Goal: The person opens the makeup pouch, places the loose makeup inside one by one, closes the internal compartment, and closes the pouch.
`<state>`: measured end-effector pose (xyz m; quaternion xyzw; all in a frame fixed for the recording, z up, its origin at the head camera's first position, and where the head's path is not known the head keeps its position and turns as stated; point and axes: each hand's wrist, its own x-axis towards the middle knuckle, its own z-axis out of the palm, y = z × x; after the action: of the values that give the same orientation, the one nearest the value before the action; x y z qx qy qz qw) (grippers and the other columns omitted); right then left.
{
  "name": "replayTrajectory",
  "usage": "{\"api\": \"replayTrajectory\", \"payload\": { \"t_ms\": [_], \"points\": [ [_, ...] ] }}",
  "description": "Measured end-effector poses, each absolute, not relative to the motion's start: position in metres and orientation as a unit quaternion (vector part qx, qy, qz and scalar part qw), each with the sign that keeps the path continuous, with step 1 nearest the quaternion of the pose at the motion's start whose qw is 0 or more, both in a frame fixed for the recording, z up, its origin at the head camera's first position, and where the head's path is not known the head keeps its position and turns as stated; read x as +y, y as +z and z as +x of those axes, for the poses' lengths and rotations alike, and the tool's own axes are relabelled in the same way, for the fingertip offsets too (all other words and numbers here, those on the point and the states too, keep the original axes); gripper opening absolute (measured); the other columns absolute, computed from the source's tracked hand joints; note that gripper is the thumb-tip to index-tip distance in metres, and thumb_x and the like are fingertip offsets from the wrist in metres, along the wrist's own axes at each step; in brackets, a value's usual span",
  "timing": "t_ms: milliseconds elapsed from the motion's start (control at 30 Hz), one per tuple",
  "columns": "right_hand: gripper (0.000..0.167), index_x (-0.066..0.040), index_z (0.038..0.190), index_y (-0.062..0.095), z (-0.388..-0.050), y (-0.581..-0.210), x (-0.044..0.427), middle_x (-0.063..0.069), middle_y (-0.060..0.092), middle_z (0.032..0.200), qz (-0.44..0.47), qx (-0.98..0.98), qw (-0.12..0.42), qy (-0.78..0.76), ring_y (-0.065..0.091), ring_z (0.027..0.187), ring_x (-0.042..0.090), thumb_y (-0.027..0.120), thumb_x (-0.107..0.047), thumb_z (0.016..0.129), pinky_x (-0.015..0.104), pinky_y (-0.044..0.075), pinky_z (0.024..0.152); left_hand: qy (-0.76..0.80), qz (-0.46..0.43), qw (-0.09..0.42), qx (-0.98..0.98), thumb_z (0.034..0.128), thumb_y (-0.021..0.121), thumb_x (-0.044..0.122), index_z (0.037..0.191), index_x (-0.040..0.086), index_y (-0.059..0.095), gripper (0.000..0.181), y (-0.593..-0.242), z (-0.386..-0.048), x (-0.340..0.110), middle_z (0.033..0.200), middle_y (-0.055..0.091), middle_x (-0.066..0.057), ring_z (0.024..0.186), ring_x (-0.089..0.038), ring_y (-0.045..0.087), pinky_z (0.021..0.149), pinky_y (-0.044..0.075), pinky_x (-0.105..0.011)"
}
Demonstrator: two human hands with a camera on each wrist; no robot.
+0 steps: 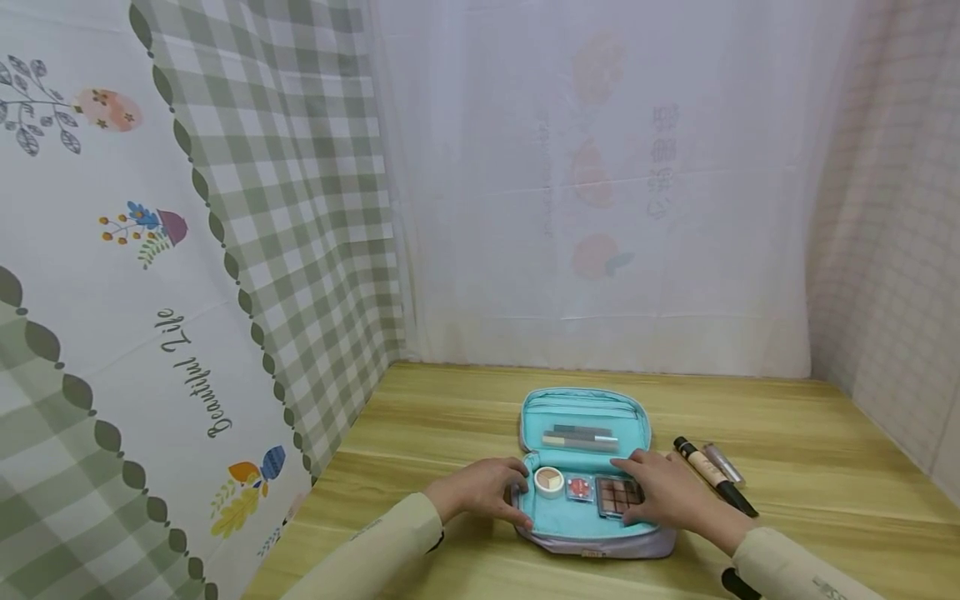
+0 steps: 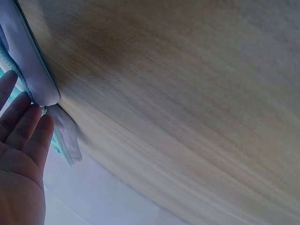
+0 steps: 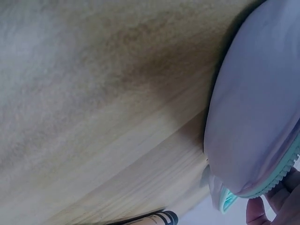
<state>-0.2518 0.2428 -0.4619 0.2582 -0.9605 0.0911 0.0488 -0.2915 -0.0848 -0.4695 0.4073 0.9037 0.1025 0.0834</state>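
An unzipped pouch, lilac outside and turquoise inside, lies with its lid folded back. Inside it are a round three-colour compact, a small clear case with red in it, and an eyeshadow palette. My right hand reaches over the pouch's right rim, thumb and fingers about the palette and covering its right edge. At the left rim, my left hand touches the pouch with loosely spread fingers. The left wrist view shows these fingertips against the zipper edge.
Slim tubes sit behind the mesh of the lid. Right of the pouch lie a black-and-beige tube and a small clear tube. A black item shows by the right sleeve. Curtains enclose the wooden table.
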Motion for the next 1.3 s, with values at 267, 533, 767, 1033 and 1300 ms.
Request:
{"api": "replayTrajectory", "payload": {
  "t_ms": [267, 533, 767, 1033, 1300],
  "points": [
    [0.065, -0.01, 0.127, 0.067, -0.253, -0.453, 0.253, 0.012, 0.065, 0.116, 0.238, -0.964, 0.072, 0.096, 0.064, 0.1, 0.032, 0.073, -0.056, 0.082, 0.057, 0.049, 0.079, 0.1, 0.405, 0.081, 0.905, 0.0786, 0.074, 0.062, 0.112, 0.015, 0.073, 0.058, -0.469, -0.292, -0.085, 0.131, 0.059, 0.002, 0.117, -0.009, 0.055, 0.1, 0.044, -0.026],
    [0.049, -0.006, 0.124, 0.068, -0.258, -0.446, 0.278, 0.019, 0.065, 0.116, 0.209, -0.965, 0.107, 0.116, 0.062, 0.103, 0.041, 0.07, -0.042, 0.091, 0.065, 0.046, 0.082, 0.098, 0.41, 0.08, 0.903, 0.0791, 0.074, 0.062, 0.112, 0.015, 0.073, 0.058, -0.471, -0.294, -0.086, 0.13, 0.059, 0.002, 0.117, -0.009, 0.055, 0.1, 0.045, -0.026],
    [0.042, -0.001, 0.121, 0.068, -0.266, -0.442, 0.306, 0.019, 0.066, 0.11, 0.186, -0.968, 0.122, 0.112, 0.063, 0.097, 0.041, 0.071, -0.031, 0.091, 0.063, 0.047, 0.077, 0.099, 0.409, 0.081, 0.904, 0.0789, 0.074, 0.062, 0.111, 0.015, 0.073, 0.057, -0.472, -0.294, -0.086, 0.13, 0.059, 0.002, 0.117, -0.009, 0.055, 0.099, 0.045, -0.026],
    [0.043, 0.001, 0.118, 0.068, -0.263, -0.442, 0.329, 0.02, 0.066, 0.104, 0.159, -0.975, 0.124, 0.091, 0.064, 0.092, 0.04, 0.071, -0.032, 0.09, 0.059, 0.05, 0.07, 0.094, 0.411, 0.079, 0.903, 0.0791, 0.074, 0.062, 0.112, 0.015, 0.073, 0.057, -0.471, -0.293, -0.086, 0.13, 0.059, 0.003, 0.117, -0.009, 0.055, 0.1, 0.044, -0.026],
    [0.052, -0.002, 0.116, 0.07, -0.249, -0.458, 0.347, 0.023, 0.068, 0.102, 0.135, -0.977, 0.139, 0.088, 0.065, 0.088, 0.042, 0.079, -0.04, 0.081, 0.058, 0.049, 0.065, 0.092, 0.409, 0.084, 0.904, 0.0791, 0.073, 0.063, 0.113, 0.015, 0.073, 0.058, -0.471, -0.293, -0.085, 0.131, 0.059, 0.003, 0.118, -0.009, 0.055, 0.1, 0.044, -0.026]
  ]
}}
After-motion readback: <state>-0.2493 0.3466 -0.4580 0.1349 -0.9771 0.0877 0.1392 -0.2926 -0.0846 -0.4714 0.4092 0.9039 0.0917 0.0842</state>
